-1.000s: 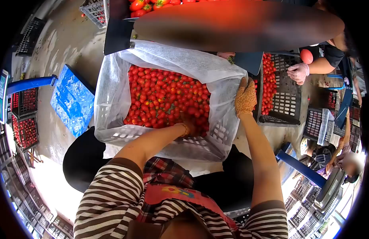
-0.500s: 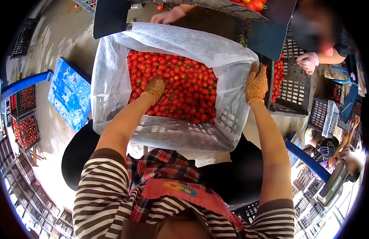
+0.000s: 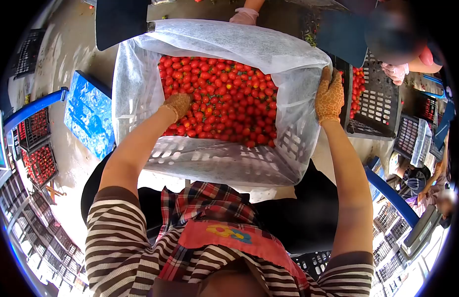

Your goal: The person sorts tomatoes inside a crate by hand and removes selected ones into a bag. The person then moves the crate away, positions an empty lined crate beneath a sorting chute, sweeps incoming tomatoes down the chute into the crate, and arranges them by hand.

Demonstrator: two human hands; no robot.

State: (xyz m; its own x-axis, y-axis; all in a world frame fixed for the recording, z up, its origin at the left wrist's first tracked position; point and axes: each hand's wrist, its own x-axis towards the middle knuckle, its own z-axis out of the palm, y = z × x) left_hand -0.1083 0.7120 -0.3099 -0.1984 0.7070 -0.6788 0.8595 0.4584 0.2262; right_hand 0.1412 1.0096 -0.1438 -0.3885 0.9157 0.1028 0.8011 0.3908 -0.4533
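A crate lined with thin white fabric (image 3: pixel 214 42) stands before me, holding many small red tomatoes (image 3: pixel 239 99). My left hand (image 3: pixel 178 106), in a tan patterned glove, reaches into the left side of the tomatoes. Its fingertips are hidden among them, so their grip does not show. On the right rim, my right hand (image 3: pixel 330 99), in the same kind of glove, is closed over the lined edge of the crate, the thumb toward the inside. Slots of the crate show through the lining.
Another person's gloved hand (image 3: pixel 244 16) is behind the crate's far edge; a second gloved hand (image 3: pixel 395 73) is at upper right. A black crate (image 3: pixel 373 106) with tomatoes stands right of mine. Left are a blue-wrapped board (image 3: pixel 88 116) and stacked tomato crates (image 3: pixel 39 163).
My left hand has moved left through the tomatoes, while my right hand keeps hold of the rim. The hand beyond the crate has shifted right, and the tomatoes at the top have left view.
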